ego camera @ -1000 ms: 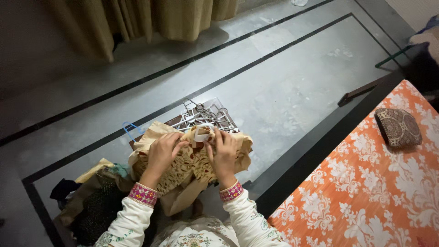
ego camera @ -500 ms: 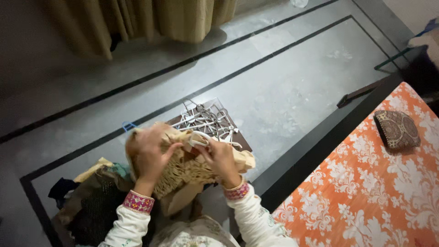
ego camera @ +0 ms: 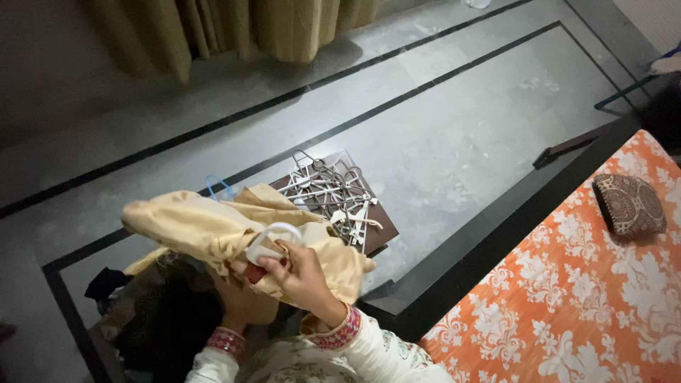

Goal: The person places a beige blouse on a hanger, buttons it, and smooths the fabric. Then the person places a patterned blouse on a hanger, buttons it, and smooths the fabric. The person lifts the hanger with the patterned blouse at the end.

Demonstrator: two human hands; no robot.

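Loosely, right hand (ego camera: 301, 273) fingers clamped on a curved white hanger hook (ego camera: 273, 237) amid soft tan cloth (ego camera: 206, 227); left fingers hidden.

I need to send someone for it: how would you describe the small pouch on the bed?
Start at the bed with the orange, white-flowered cover on the right. Near its far edge lies a small brown patterned pouch, alone, the only dark thing on that bright cover.

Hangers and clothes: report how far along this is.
Done: nothing hung shows in view. In hand: the right hand holds a white hanger in the yellow garment; the left hand is under the cloth. Left: a clothes pile and spare hangers on the board.
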